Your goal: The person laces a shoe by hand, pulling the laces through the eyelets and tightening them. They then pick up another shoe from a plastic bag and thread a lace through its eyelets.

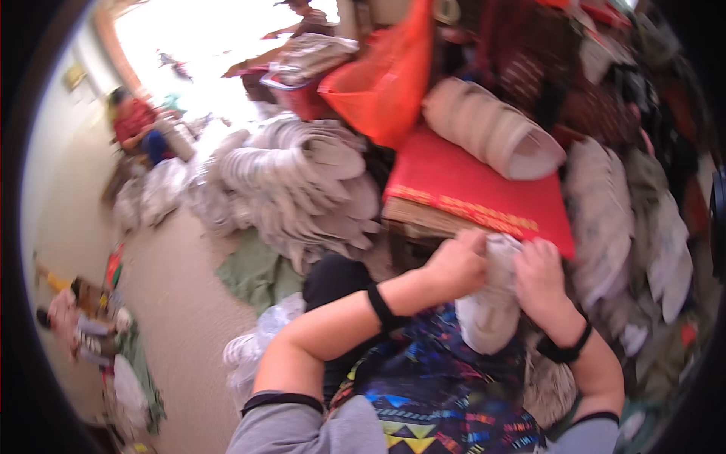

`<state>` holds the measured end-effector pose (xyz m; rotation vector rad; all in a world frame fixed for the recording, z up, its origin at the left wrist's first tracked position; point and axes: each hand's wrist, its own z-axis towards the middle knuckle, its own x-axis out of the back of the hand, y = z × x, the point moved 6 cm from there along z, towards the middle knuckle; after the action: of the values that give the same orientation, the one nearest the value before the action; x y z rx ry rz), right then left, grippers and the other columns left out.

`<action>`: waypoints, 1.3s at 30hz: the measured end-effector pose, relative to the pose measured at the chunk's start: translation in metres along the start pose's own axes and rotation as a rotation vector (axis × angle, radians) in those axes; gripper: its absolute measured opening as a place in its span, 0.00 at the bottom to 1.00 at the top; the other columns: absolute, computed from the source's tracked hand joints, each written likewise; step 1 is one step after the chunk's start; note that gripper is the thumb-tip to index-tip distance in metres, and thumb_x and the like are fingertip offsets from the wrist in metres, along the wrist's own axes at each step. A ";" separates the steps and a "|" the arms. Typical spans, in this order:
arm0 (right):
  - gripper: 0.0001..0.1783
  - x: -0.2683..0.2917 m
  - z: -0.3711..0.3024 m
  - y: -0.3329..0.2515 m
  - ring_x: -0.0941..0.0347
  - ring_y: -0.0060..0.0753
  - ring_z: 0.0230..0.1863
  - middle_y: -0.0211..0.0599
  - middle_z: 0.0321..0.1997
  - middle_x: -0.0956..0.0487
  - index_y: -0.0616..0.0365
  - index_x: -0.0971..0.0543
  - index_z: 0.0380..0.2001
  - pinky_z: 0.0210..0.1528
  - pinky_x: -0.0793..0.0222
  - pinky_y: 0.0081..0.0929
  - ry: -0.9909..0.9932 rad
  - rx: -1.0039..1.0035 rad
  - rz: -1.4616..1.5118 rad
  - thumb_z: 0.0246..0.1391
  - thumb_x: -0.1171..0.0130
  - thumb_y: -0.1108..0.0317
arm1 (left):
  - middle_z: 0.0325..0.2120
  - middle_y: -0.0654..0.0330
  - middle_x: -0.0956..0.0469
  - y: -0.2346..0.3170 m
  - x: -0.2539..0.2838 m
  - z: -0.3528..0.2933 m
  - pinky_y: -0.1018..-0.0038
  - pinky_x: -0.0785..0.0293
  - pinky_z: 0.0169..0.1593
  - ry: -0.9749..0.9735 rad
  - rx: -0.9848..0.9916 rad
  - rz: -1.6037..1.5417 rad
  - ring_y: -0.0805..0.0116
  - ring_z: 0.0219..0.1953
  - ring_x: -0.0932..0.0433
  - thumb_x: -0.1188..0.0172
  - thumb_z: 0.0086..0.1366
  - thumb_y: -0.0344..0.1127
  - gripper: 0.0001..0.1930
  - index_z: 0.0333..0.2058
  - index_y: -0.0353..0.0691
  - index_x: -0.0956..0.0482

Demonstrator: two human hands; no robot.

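Gripping the pale shoe-shaped piece (488, 318) between them, the left hand (459, 261) has fingers curled tight on its ten-o'clock edge, the right hand (540, 278) fingers bent onto its two-o'clock edge. Its rounded end points to six o'clock, above the patterned cloth (446, 382); the red cover (476, 189) lies at twelve o'clock.

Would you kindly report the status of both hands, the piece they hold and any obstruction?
Left hand and right hand gripping opposite sides of white shoe upper. Rounded end toward the body. Red-topped stand close beyond hands.
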<state>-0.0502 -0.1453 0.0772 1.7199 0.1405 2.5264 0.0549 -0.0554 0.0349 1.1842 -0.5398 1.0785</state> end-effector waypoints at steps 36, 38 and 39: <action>0.16 -0.007 0.007 -0.011 0.29 0.48 0.43 0.42 0.35 0.26 0.58 0.31 0.36 0.50 0.38 0.41 -0.004 -0.059 0.254 0.44 0.37 0.74 | 0.32 0.65 0.22 -0.020 0.015 -0.069 0.80 0.28 0.45 0.155 0.606 -1.243 0.78 0.36 0.23 0.44 0.69 0.32 0.08 0.43 0.35 0.25; 0.14 -0.011 0.012 -0.017 0.28 0.48 0.41 0.42 0.34 0.25 0.59 0.31 0.35 0.50 0.37 0.40 0.024 -0.014 0.243 0.42 0.40 0.74 | 0.32 0.67 0.23 -0.025 0.007 -0.075 0.83 0.29 0.43 0.220 0.614 -1.209 0.81 0.36 0.25 0.43 0.69 0.30 0.07 0.42 0.35 0.25; 0.13 -0.013 0.013 -0.020 0.28 0.49 0.39 0.42 0.33 0.24 0.59 0.31 0.33 0.50 0.37 0.40 0.051 0.026 0.233 0.41 0.42 0.73 | 0.32 0.67 0.23 -0.026 0.004 -0.075 0.83 0.29 0.43 0.224 0.611 -1.207 0.81 0.36 0.25 0.43 0.69 0.30 0.07 0.42 0.35 0.25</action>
<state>-0.0329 -0.1263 0.0678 1.7766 -0.0252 2.7437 0.0656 0.0153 0.0009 1.5333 0.7032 0.2741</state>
